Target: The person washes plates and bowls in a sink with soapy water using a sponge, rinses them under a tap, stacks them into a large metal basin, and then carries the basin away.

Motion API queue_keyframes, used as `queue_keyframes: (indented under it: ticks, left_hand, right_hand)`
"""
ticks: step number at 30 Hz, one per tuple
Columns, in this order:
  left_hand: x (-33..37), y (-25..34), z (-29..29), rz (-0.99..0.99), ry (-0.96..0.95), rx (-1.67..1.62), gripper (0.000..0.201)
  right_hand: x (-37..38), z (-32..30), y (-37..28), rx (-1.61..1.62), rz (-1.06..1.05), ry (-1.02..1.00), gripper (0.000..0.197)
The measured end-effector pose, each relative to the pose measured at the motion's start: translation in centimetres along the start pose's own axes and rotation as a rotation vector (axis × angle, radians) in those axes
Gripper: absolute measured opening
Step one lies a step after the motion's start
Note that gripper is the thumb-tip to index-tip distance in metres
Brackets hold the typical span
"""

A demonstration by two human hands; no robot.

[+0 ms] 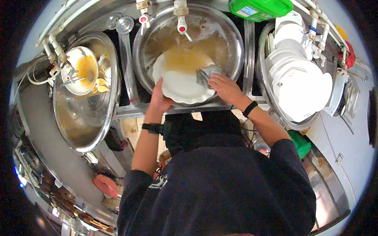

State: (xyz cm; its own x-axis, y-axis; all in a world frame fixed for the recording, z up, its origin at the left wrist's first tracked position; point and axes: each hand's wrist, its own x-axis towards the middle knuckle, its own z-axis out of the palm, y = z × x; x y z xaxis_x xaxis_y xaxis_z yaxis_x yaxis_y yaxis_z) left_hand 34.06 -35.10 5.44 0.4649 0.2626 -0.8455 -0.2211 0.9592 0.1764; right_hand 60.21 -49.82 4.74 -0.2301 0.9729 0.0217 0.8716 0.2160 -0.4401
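Note:
A white plate with a wavy rim (183, 84) is tilted in the middle metal basin (138, 67), its far part under murky brown water. My left hand (159, 97) grips the plate's near left rim, thumb on top. In my right hand (226, 88) is a wet grey cloth (208, 75), pressed on the plate's right side near the rim. The fingertips of my left hand are hidden beneath the plate.
Above the middle basin hang two taps with red-marked handles (182, 28). At right, a basin holds stacked white plates (301, 88). The left basin (114, 118) holds a soiled white bowl (73, 63) and spoons (102, 84). A green container (260, 8) stands behind.

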Motion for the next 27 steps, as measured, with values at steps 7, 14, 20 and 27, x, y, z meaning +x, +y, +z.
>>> queue_keyframes:
  ticks: [7,14,20,27]
  left_hand:
    - [1.3,-6.3,0.6,0.105,0.050,0.037,0.053]
    - [1.5,-5.9,0.2,0.209,0.155,-0.030,0.056]
    - [-0.1,-2.7,0.4,0.116,0.184,0.174,0.060]
    - [-0.8,-2.8,0.7,0.025,0.146,0.312,0.061]
  right_hand:
    - [2.8,2.8,-6.9,0.224,0.127,-0.162,0.015]
    - [3.1,0.1,-5.8,0.243,0.261,-0.484,0.035]
    - [2.9,-1.9,-5.3,0.330,0.087,-0.540,0.042]
    - [10.9,10.7,-3.8,0.833,0.118,-0.516,0.055]
